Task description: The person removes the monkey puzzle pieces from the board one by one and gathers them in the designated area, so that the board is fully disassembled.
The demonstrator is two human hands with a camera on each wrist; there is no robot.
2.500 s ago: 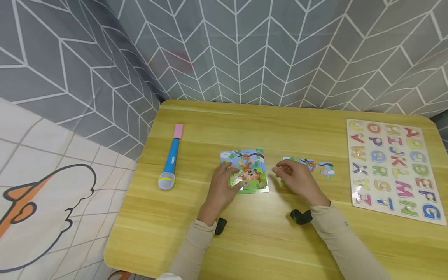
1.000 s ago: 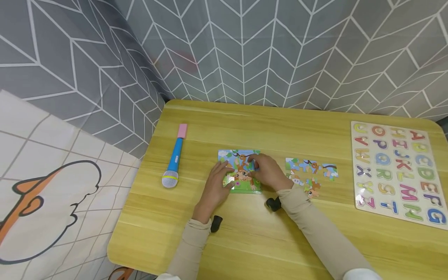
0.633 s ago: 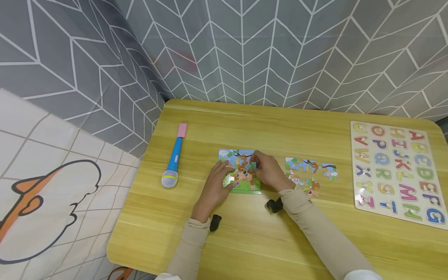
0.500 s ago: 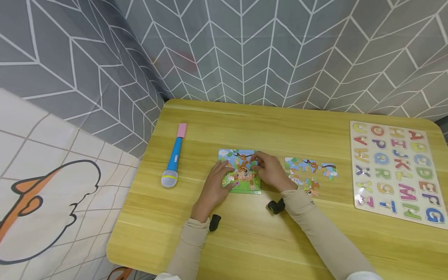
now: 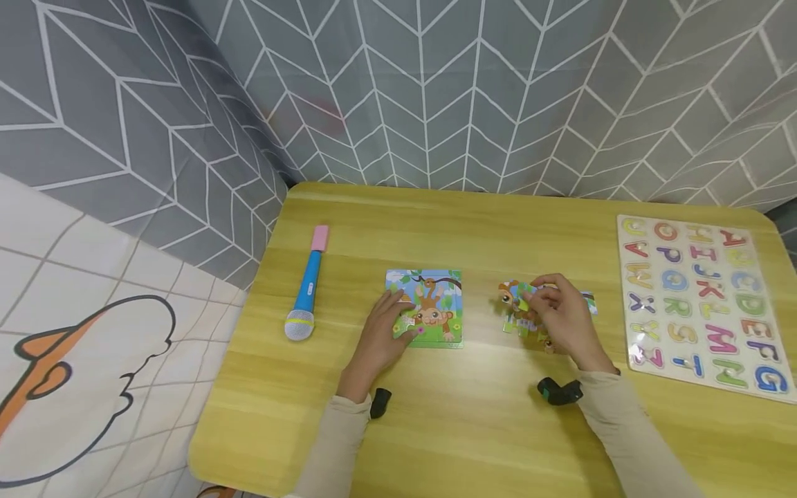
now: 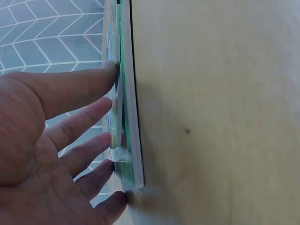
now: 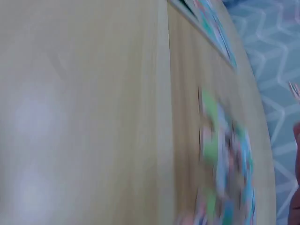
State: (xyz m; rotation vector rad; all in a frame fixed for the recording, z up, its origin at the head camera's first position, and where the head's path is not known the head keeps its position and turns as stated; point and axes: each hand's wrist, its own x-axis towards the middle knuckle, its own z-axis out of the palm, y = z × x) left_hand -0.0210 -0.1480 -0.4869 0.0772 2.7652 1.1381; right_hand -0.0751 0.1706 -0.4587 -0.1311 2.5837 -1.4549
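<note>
A jigsaw puzzle point(image 5: 443, 315) with a cartoon monkey picture lies in its flat tray on the table. My left hand point(image 5: 380, 335) rests over the tray's left side, thumb and fingertips touching the puzzle; the left wrist view shows its fingers point(image 6: 84, 122) fairly straight along the puzzle's edge. Farther right, my right hand point(image 5: 565, 319) pinches a puzzle piece point(image 5: 509, 293) with a brown and green print. It is held above several loose puzzle pieces point(image 5: 515, 324), partly hidden by that hand. The right wrist view is blurred and shows little of the hand.
A toy microphone point(image 5: 306, 290) with a blue handle and pink end lies at the left. An alphabet board point(image 5: 703, 304) with coloured letters lies at the right. Black devices point(image 5: 559, 391) sit at both wrists. A patterned curtain point(image 5: 436, 97) hangs behind the table point(image 5: 386, 225).
My right hand has moved from the puzzle's right side to the loose pieces and now holds a piece up. My left hand has stayed on the puzzle's left side.
</note>
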